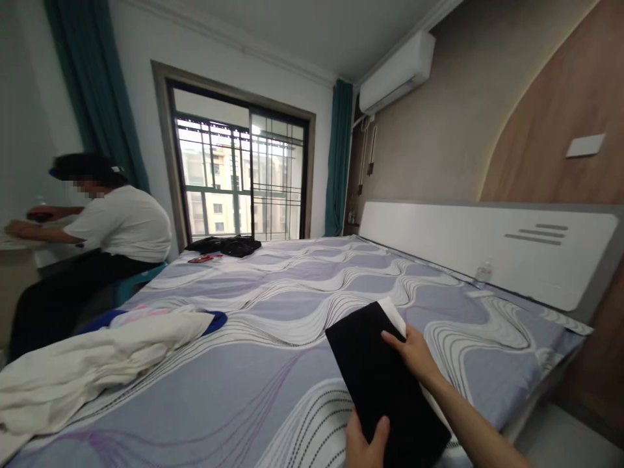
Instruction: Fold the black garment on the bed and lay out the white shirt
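Note:
A flat black folded cloth lies on the bed's patterned lilac sheet, with a white piece showing from under its far edge. My right hand rests on the cloth's right side, fingers pressed flat on it. My left hand grips the near edge, thumb on top of the cloth.
A heap of white and blue laundry lies at the bed's left. Dark clothes and a red item lie near the window. A small bottle stands by the headboard. A person in a white shirt sits at a desk, left.

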A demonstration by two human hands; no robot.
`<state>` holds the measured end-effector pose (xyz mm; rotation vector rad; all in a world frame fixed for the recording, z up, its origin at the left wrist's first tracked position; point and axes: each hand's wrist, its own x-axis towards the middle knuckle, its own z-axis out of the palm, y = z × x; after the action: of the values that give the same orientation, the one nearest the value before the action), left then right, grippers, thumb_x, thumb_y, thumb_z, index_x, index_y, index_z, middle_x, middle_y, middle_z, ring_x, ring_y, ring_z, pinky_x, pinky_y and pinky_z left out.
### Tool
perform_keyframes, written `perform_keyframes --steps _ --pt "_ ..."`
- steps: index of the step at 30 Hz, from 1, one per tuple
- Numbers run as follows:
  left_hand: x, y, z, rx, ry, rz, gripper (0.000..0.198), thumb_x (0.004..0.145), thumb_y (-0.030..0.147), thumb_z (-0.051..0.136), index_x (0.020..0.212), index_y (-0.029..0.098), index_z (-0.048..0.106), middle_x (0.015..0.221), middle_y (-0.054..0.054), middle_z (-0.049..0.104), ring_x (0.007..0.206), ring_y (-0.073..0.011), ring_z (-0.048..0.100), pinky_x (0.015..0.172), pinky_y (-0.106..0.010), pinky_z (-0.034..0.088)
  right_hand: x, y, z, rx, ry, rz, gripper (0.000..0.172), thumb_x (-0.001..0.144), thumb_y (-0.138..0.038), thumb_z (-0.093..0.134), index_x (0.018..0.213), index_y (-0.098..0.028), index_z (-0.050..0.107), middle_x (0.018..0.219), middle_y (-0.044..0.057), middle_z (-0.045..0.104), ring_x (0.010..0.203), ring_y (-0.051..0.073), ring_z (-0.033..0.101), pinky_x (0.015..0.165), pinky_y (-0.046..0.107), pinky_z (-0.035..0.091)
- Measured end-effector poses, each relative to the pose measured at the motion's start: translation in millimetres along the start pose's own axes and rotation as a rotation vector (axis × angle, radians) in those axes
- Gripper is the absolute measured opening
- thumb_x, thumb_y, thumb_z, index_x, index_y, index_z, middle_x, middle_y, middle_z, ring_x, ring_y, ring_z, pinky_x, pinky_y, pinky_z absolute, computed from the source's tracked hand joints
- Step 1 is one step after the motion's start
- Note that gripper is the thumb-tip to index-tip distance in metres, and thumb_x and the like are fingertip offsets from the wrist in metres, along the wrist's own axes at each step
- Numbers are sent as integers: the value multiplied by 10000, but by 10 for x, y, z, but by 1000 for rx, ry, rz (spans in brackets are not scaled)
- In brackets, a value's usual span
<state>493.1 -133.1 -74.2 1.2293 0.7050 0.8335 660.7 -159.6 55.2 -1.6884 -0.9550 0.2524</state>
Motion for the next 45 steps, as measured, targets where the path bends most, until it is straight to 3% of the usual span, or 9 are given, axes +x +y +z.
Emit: perform_keyframes --steps 6,9,12,16,23,27,33,37,45 --pt "599 -534 392 -111 107 38 871 757 546 619 1436 95 311 1257 -232 623 1078 -297 663 947 -397 530 708 703 86 -346 -61 148 533 774 -378 625 1217 -82 615 1160 172 688 1106 327 624 964 462 464" --pt "725 -845 318 221 284 257 791 816 457 530 1464 84 273 1405 -282 475 1214 -341 577 973 -455 512 724 963 439 -502 10 186 756 732 -327 685 1420 -122 445 1501 223 377 1407 422 264 1107 638 180" --pt "683 -990 275 684 376 531 583 830 352 514 1363 118 496 1479 -245 413 1373 -379 396 1083 -545 396 592 1148 765 -749 -145 10 725 847 -494 568 1498 -326 298 1622 65 109 1470 366 -32 1116 656 -40" --pt "550 -968 349 924 236 661 456 831 311 542 1271 217 608 1454 -153 495 1365 -362 412 1074 -553 415 415 1298 896 -886 -402 -43 606 928 -644 290 1485 -406 284 1614 29 164 1475 347 39 1113 657 -24" --pt "505 -982 335 969 157 647 317 854 206 458 1057 191 701 1330 -165 604 1242 -336 529 1030 -529 460 275 1238 742 -969 -283 77 672 904 -659 329 1491 -332 314 1593 92 233 1460 379 106 1104 656 18" --pt "506 -976 295 937 99 630 337 837 208 474 1110 190 672 1329 -182 587 1216 -344 532 1029 -551 442 362 1113 863 -950 -140 45 702 897 -702 298 1506 -356 253 1606 106 189 1450 429 65 1077 686 -20" --pt "471 -825 277 859 38 626 359 784 143 483 1090 179 668 1244 -176 605 1153 -312 547 1011 -503 451 502 1265 1185 -926 -293 95 667 887 -717 303 1481 -414 282 1618 72 148 1450 438 13 1024 739 -96" --pt "441 -718 297 809 67 584 365 758 92 462 1035 180 682 1172 -153 626 1100 -288 562 989 -481 463 401 1301 1075 -942 -335 86 677 884 -712 304 1488 -408 267 1617 56 161 1460 403 35 1048 724 -66" --pt "533 -588 59 641 -118 443 437 627 30 457 904 220 736 1197 -86 678 1173 -262 575 1061 -491 443 -204 1475 574 -978 37 335 720 880 -674 350 1495 -299 324 1554 103 323 1353 380 357 1018 565 336"
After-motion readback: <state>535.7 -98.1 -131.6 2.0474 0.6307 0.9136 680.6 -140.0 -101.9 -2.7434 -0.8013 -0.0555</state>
